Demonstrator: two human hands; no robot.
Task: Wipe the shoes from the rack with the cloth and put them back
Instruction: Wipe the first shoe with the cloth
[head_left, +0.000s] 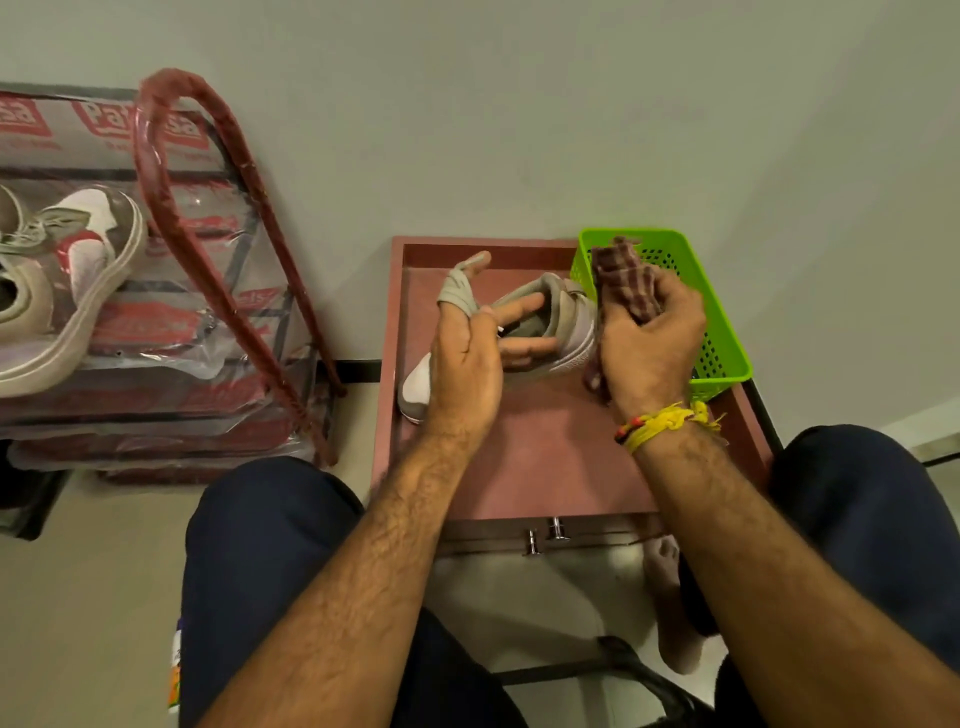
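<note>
At centre frame the shoe (563, 325) lay on the cabinet (545, 457), its long axis running lower left to upper right. Our left hand (465, 364) held it, fingers inside the opening. Our right hand (649, 343), clamped on the cloth (626, 283), pressed against the heel end, nearer it.

Grey shoe (566, 322) against checked cloth (626, 283)

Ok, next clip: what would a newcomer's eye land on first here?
Centre frame, the left hand holds a grey shoe over the reddish table while the right hand presses a checked cloth to its heel. Behind sits a bright green basket; far left, the plastic-wrapped rack holds more shoes.
</note>
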